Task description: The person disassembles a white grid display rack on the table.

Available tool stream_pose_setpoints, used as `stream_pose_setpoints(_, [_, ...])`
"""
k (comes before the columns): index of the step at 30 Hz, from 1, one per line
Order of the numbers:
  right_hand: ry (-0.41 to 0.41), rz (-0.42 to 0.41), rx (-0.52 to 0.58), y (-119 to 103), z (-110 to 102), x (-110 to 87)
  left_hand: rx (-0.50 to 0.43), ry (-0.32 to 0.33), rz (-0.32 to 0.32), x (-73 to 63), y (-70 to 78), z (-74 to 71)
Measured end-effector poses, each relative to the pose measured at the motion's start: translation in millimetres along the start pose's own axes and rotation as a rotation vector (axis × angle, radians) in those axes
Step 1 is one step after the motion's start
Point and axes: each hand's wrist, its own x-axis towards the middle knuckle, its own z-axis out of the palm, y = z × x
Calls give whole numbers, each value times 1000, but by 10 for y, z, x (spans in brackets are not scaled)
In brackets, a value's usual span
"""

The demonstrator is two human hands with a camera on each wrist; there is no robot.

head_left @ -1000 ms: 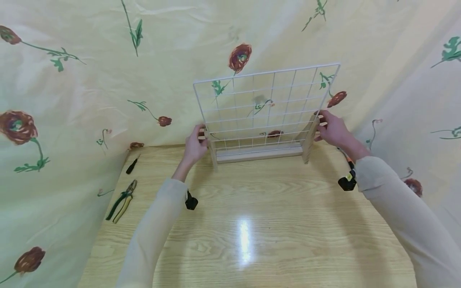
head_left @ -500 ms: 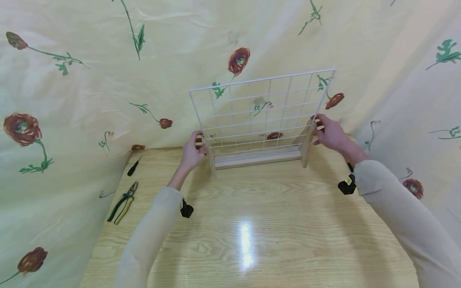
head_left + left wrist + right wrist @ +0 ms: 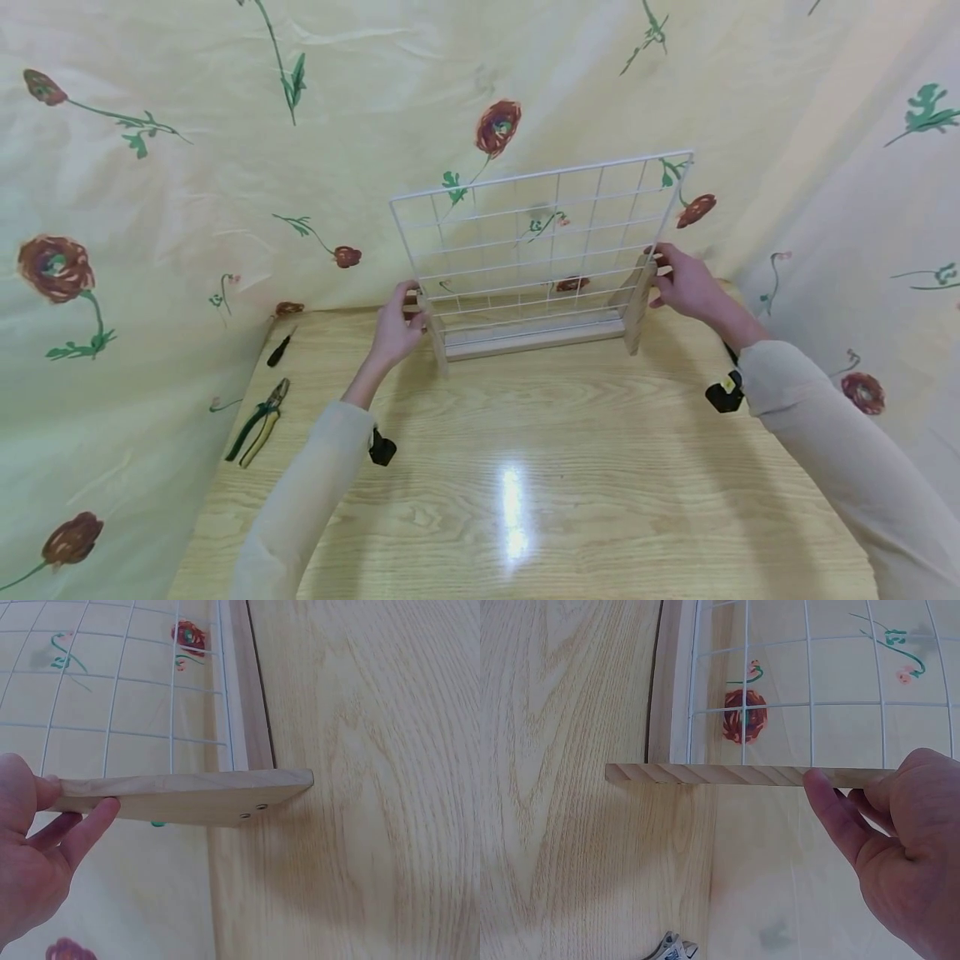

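A white wire grid (image 3: 540, 176) stands nearly upright near the back of the wooden tabletop, set between two wooden side pieces. A wooden bar (image 3: 534, 339) joins them along the bottom. My left hand (image 3: 397, 329) pinches the upper part of the left side piece (image 3: 187, 796), its fingertips on the outer face. Two screw heads (image 3: 261, 807) show low on that piece. On the other side, my right hand (image 3: 690, 285) grips the upper end of the right side piece (image 3: 720, 774), with a finger along its outer side.
Combination pliers (image 3: 260, 423) and a black-handled screwdriver (image 3: 279, 350) lie at the left of the tabletop (image 3: 465, 467). Past the right side piece, the silver head of a tool (image 3: 673, 949) is partly in view. Flower-printed cloth (image 3: 225, 167) hangs behind and at both sides.
Both hands, still holding the side pieces, have drawn the wire grid and its frame slightly toward me and to the left. The head view has also shifted a little.
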Motion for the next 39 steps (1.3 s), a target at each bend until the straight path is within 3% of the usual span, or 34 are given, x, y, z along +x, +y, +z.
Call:
stream_pose_setpoints(11, [1,-43,-36,11,25,-37,-22,13,45,-110,-35,-26])
stream_pose_setpoints(21, [-19,-53,-42,-18,45,-87,-40,15,43,-223,-20,-65])
stream_pose_setpoints(29, [-62,-45,-52,-75,91,-99,-14,30,25,-364,-11,-130])
stream_pose_setpoints(39, [-46,-97,-94,-138,116,-139,9,43,54,-442,-7,-206])
